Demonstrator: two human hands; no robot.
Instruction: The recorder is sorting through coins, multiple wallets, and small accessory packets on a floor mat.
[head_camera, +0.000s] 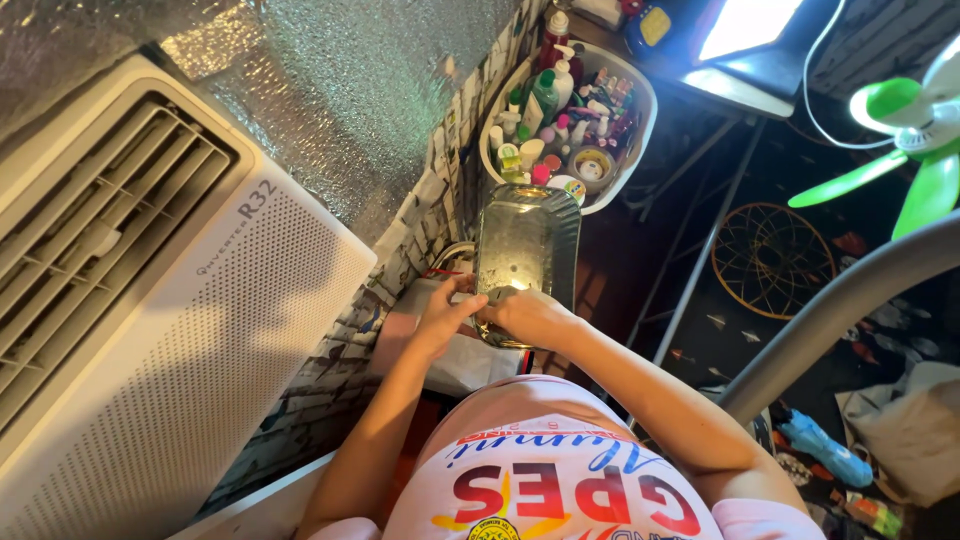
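Resting against the near end of a rectangular metal tray (527, 240), both hands are seen: the left hand (440, 315) is closed on the near rim, and the right hand (528, 315) is clamped on that edge too. Beyond the tray's far end, an oval basket (641, 120) of bottles is seen; a white air conditioner (150, 300) is left of the tray.

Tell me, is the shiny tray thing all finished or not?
Not finished. Both hands, left hand and right hand, grip the near end of the clear tray, held above the floor. It looks empty, so nothing appears loaded. The white basket of bottles beyond it is untouched. The tray is not set down anywhere yet.
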